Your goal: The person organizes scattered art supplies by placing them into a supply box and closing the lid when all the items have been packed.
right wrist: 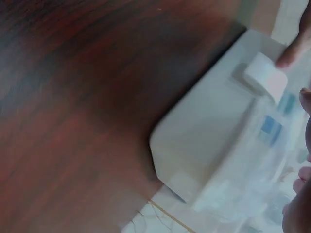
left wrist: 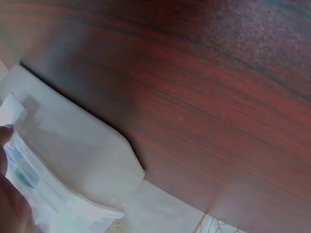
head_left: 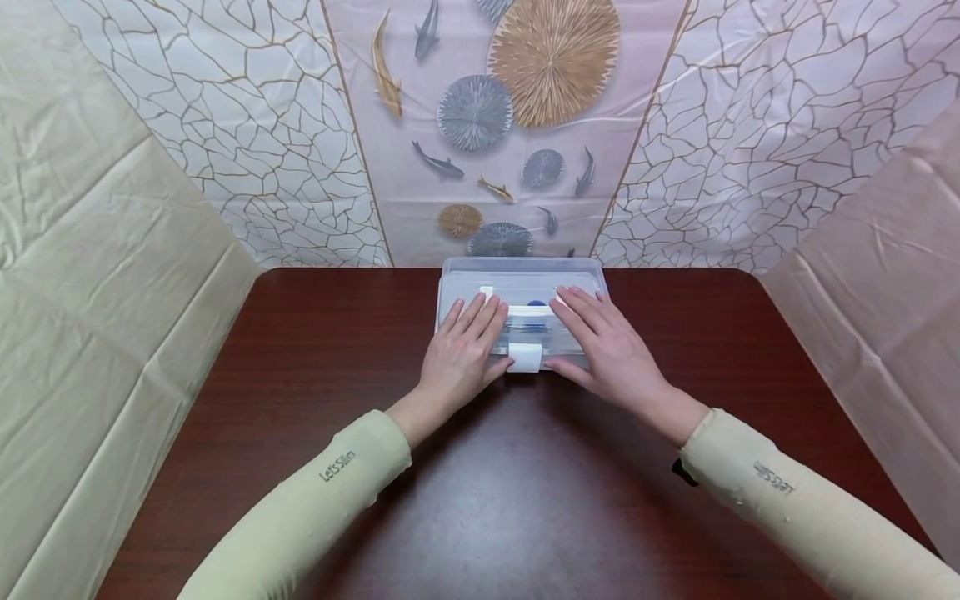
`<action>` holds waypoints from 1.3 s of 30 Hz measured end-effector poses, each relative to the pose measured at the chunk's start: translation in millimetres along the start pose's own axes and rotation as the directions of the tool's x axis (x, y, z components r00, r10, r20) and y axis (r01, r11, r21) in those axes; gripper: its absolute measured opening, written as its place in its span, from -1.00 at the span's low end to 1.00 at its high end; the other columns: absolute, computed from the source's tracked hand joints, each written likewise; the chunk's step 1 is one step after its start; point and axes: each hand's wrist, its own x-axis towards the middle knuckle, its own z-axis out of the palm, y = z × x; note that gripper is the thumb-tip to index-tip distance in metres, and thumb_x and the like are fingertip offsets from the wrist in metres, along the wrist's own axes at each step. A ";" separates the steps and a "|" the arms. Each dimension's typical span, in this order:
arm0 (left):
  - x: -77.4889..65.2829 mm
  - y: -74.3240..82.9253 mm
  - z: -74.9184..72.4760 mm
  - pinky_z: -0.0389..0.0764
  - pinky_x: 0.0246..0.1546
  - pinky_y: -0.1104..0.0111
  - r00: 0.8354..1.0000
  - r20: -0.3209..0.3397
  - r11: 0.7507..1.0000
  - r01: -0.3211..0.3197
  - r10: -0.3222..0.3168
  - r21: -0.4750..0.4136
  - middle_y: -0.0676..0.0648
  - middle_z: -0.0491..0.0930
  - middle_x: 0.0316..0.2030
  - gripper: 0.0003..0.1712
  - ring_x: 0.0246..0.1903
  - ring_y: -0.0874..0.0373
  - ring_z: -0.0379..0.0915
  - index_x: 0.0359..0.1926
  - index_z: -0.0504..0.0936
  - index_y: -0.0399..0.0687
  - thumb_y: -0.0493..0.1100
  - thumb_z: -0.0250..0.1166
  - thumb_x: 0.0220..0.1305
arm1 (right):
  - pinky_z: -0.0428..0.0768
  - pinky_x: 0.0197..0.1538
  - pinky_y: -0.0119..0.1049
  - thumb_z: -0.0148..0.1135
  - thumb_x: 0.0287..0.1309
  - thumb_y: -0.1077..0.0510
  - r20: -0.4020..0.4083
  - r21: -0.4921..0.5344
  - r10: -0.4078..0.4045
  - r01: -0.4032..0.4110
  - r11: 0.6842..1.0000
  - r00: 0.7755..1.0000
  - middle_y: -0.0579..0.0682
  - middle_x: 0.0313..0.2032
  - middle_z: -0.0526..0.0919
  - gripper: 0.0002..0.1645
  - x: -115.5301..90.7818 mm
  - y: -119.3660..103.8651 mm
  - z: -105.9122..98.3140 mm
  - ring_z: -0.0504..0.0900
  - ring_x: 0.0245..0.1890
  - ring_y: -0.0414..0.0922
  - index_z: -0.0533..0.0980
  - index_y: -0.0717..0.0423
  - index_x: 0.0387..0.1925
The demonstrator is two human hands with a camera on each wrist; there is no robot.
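A clear plastic storage box [head_left: 522,265] with its lid on sits at the table's far edge, a white latch [head_left: 525,357] at its front. My left hand [head_left: 459,354] lies on the left part of the lid, fingers straight and thumb beside the latch. On the lid's right part rests my right hand [head_left: 615,350], its thumb by the front edge. Something blue shows through the lid between the hands; its kind is not clear. Both wrist views catch the box's smooth side [left wrist: 82,141] and the latch [right wrist: 266,76], with only parts of the hands.
The dark wooden table [head_left: 517,500] stretches from the box toward me. Behind it hangs a patterned cloth [head_left: 420,200] with fish and round leaves. Plain beige cloth walls [head_left: 90,333] stand at the left and right.
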 end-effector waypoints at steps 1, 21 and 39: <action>0.0 -0.4 0.1 0.38 0.58 0.00 1.000 -0.001 1.000 0.001 -0.001 -0.002 -0.19 0.53 0.42 -0.06 0.46 -0.10 0.42 0.47 0.52 -0.20 0.23 0.57 0.25 | 0.34 0.55 0.34 0.55 0.18 -0.16 0.011 -0.010 0.010 -0.010 1.000 1.000 0.29 0.47 0.44 0.04 -0.2 0.6 4.9 0.37 0.51 0.23 0.38 0.29 0.51; -3.4 0.1 4.2 0.37 0.58 -0.02 1.000 -0.031 1.000 0.004 -0.003 0.006 -0.21 0.54 0.41 -0.03 0.44 -0.13 0.43 0.46 0.52 -0.22 0.26 0.57 0.23 | 0.29 0.58 0.29 0.51 0.16 -0.17 -0.031 -0.081 0.008 -0.011 0.997 0.999 0.25 0.52 0.39 0.10 -9.1 8.9 43.2 0.34 0.55 0.17 0.32 0.28 0.56; -2.4 2.5 8.4 0.40 0.56 -0.05 0.998 -0.056 0.998 -0.003 0.007 0.059 -0.21 0.56 0.39 -0.03 0.42 -0.13 0.46 0.44 0.54 -0.23 0.26 0.59 0.19 | 0.29 0.59 0.26 0.54 0.16 -0.14 -0.081 -0.065 0.026 -0.031 0.997 0.996 0.23 0.50 0.43 0.05 -9.4 7.6 49.0 0.39 0.51 0.17 0.36 0.27 0.53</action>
